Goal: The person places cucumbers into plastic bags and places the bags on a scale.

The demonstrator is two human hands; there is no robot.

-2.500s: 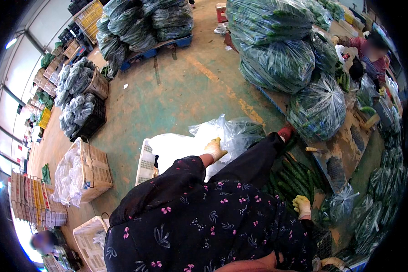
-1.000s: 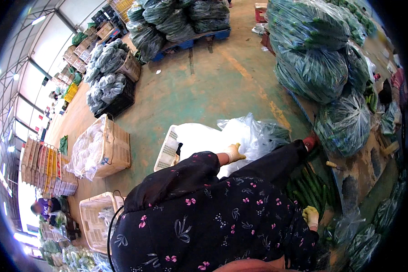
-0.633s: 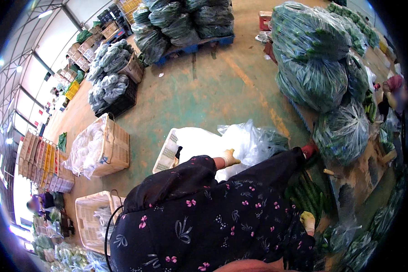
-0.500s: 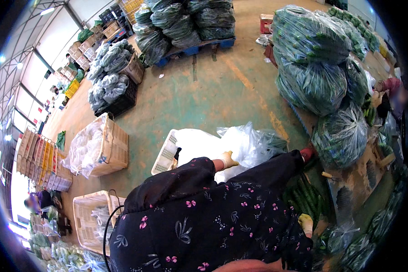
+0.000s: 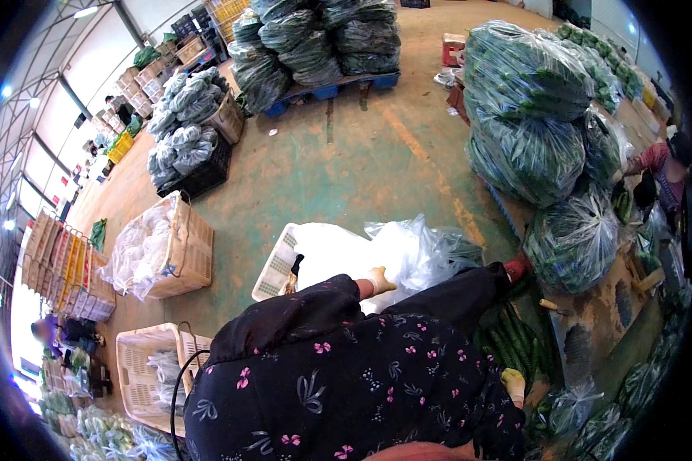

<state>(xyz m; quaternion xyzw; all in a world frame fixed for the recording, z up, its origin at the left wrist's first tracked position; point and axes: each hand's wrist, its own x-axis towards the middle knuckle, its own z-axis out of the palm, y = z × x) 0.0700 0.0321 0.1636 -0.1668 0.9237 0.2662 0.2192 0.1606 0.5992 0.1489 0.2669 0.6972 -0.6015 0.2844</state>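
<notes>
My left hand (image 5: 380, 282), in a pale yellowish glove, lies over a bright white sheet or bag (image 5: 334, 257). Its fingers are stretched out with thumb apart, and nothing shows in them. Beneath the white material is a cream plastic crate (image 5: 273, 269). Clear plastic bags (image 5: 423, 250) bunch up just beyond my fingertips. At the lower right, my right hand (image 5: 514, 383), gloved too, is beside a heap of long dark green cucumbers (image 5: 509, 338). Its fingers are curled, and what they hold, if anything, is hidden.
To the left stand a crate of plastic bags (image 5: 196, 250) and a lower white crate (image 5: 142, 384). Large bags of green produce (image 5: 527, 154) pile up on the right, near another person (image 5: 657, 165). Farther off is a loaded blue pallet (image 5: 327, 90). A small wooden-handled tool (image 5: 548, 305) lies right.
My view has shifted slightly. The left hand has turned a little, its thumb lower over the white material. My right hand stays by the cucumbers. The person at right has leaned further into view.
</notes>
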